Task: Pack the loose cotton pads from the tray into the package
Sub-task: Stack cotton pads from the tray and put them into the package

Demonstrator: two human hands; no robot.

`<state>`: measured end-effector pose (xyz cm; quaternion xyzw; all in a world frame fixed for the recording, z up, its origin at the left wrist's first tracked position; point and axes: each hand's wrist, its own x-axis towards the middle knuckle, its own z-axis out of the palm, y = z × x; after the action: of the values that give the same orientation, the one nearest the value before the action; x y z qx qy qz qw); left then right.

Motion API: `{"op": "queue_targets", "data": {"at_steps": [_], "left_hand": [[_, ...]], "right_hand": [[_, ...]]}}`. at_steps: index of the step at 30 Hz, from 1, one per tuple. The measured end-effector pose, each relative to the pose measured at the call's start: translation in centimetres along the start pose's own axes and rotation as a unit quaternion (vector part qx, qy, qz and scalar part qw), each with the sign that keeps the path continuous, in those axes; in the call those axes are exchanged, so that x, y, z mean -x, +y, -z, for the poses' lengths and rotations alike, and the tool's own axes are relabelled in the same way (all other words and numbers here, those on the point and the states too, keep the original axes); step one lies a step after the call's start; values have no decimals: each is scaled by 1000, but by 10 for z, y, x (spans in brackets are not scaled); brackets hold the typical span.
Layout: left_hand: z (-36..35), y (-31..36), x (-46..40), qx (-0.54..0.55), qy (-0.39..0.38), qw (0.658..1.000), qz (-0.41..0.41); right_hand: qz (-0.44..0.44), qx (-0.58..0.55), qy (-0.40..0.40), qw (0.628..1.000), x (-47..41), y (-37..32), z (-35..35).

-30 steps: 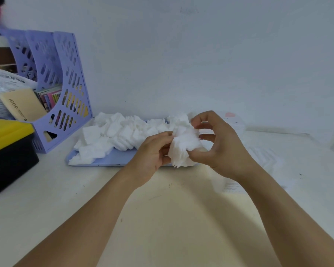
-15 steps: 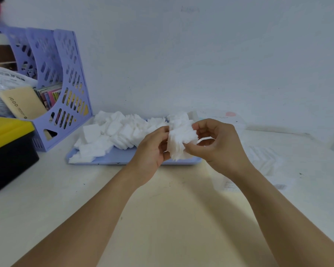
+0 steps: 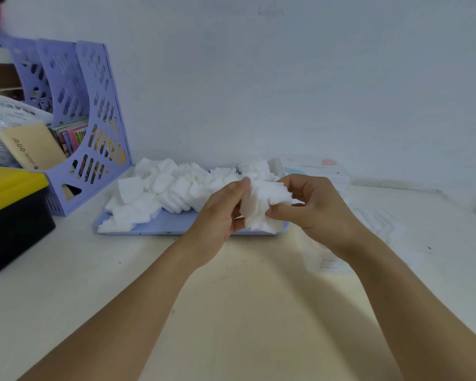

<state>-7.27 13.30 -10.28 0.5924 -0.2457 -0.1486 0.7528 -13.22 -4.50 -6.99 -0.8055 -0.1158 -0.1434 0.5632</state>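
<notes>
Both bare forearms reach forward and converge at centre. The left hand (image 3: 220,213) and right hand (image 3: 311,207) face each other, fingers curled, together gripping a bunch of cotton pads (image 3: 261,204) between them.

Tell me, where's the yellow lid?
In the head view, the yellow lid is at the far left, on a black box, before the purple rack.

Cotton pads in hand above the tray

A fanned, uneven stack of white square pads (image 3: 260,206) is pinched between both hands. Left of and behind the grip, loose pads (image 3: 162,188) lie heaped across the pale blue tray (image 3: 160,225). Right of the grip lies what seems to be the clear package (image 3: 377,221), flat.
</notes>
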Motion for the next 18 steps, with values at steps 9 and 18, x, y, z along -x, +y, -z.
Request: {"op": "queue_targets", "data": {"at_steps": [9, 18], "left_hand": [[-1, -2, 0, -69, 47, 996, -20], [0, 1, -1, -19, 51, 999, -5]], "right_hand": [[-16, -24, -30, 999, 1, -1, 7], [-29, -60, -44, 997, 3, -5, 8]]}}
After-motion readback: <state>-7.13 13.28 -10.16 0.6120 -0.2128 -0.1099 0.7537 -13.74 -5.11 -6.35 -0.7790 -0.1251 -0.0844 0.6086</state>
